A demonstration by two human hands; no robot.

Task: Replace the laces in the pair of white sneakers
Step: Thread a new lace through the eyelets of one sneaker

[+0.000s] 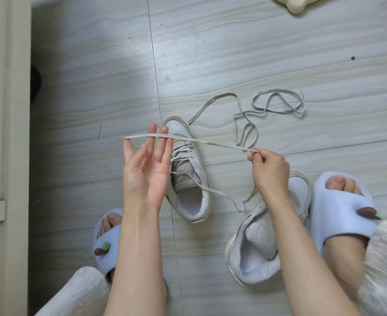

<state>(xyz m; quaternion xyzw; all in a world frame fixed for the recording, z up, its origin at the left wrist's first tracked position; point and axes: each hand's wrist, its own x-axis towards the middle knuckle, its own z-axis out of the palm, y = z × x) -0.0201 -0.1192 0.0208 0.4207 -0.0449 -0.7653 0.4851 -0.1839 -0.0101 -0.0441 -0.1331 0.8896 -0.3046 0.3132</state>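
Observation:
Two white sneakers lie on the grey floor. The left sneaker (189,179) is partly laced, its lace ends trailing to the right. The right sneaker (256,247) lies unlaced under my right forearm. A flat white lace (210,142) is stretched between my hands above the left sneaker. My left hand (148,165) is held palm up with straight fingers, and the lace loops around the thumb and fingertips. My right hand (269,167) pinches the other end of the lace. Another loose lace (279,103) lies coiled on the floor beyond.
My feet in pale blue slides rest at the lower left (107,238) and at the right (345,206). A cream wall or cabinet edge (5,133) runs down the left side. A cream object (295,4) lies at the top right.

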